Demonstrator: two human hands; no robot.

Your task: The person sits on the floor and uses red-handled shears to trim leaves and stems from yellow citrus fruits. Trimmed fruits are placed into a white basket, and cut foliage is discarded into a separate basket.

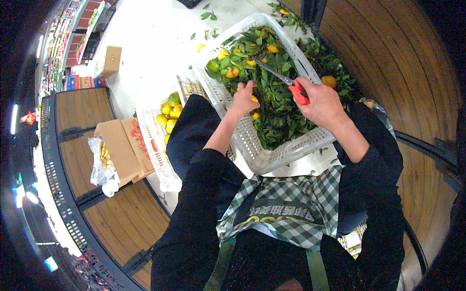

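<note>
A white plastic crate (267, 162) stands before me, filled with green leaves (280, 109) and several orange citrus fruits (233, 72). My right hand (320, 103) grips the red handles of a pair of scissors (278, 75), whose blades point to the upper left over the leaves. Inside the crate's left side, my left hand (244, 100) reaches down with fingers bent among the foliage. A citrus fruit (255, 98) shows right beside its thumb; whether the fingers hold it is hidden. One greenish citrus fruit (213, 65) lies near the far left corner.
Left of my knee, a white crate (154, 145) holds loose yellow-green citrus (170, 109). A cardboard box (123, 149) and bagged bananas (105, 154) rest on a wooden display stand (123, 225). Cut leafy branches (335, 65) pile beside a wooden panel (393, 54) at right.
</note>
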